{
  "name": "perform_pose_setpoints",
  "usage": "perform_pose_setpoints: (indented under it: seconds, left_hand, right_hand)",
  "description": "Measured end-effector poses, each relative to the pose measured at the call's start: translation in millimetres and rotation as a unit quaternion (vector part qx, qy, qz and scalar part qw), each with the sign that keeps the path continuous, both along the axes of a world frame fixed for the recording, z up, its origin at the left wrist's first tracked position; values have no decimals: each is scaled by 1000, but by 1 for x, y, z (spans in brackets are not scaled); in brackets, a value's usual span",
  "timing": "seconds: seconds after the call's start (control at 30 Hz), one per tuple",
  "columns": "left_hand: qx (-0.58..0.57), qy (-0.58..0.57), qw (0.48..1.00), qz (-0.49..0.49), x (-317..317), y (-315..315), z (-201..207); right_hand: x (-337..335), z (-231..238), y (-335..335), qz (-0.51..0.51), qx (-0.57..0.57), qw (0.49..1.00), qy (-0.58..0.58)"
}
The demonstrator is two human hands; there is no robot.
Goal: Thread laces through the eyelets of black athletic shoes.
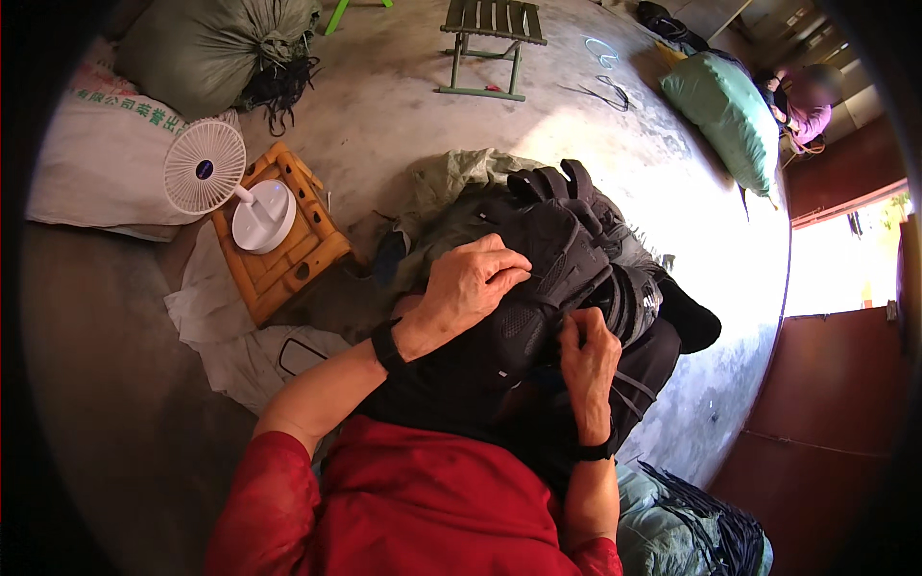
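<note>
Across my lap lies a bulky pile of black padded gear [557, 254] with mesh panels and straps; its exact kind is unclear. My left hand [473, 278] is closed in a pinch just above its left side, and what it holds, if anything, is too small to see. Lower and to the right, my right hand [588, 348] is curled shut at the near edge of the black gear. Its fingertips are partly hidden, so what they grip cannot be made out. Both wrists wear dark bands.
At left, a white fan [205, 168] stands on a bamboo stool [288, 274] beside stuffed sacks [106, 158]. A folding stool [495, 38] is ahead. A green sack [725, 120] and a seated person [805, 110] are at far right; a bundle of dark cords [715, 518] lies near right.
</note>
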State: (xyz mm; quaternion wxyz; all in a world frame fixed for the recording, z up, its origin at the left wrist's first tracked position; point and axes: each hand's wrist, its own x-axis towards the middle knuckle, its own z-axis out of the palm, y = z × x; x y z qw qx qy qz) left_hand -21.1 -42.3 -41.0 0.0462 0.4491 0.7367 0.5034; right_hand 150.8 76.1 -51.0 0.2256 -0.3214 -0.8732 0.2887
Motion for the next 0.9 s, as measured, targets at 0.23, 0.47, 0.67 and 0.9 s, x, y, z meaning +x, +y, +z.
perform_pose_setpoints:
  seconds: [0.23, 0.47, 0.67, 0.9]
  left_hand:
    - [-20, 48, 998, 18, 1, 2, -3]
    - [-90, 300, 949, -24, 7, 7, 11]
    - [-157, 468, 851, -183, -10, 21, 28]
    - [-70, 467, 809, -349, -44, 39, 44]
  right_hand:
    - [0, 0, 0, -6, -18, 1000, -11]
    - [-3, 2, 0, -5, -26, 1000, -4]
    - [4, 13, 14, 44, 10, 998, -38]
    - [-12, 48, 54, 242, 319, 914, -66]
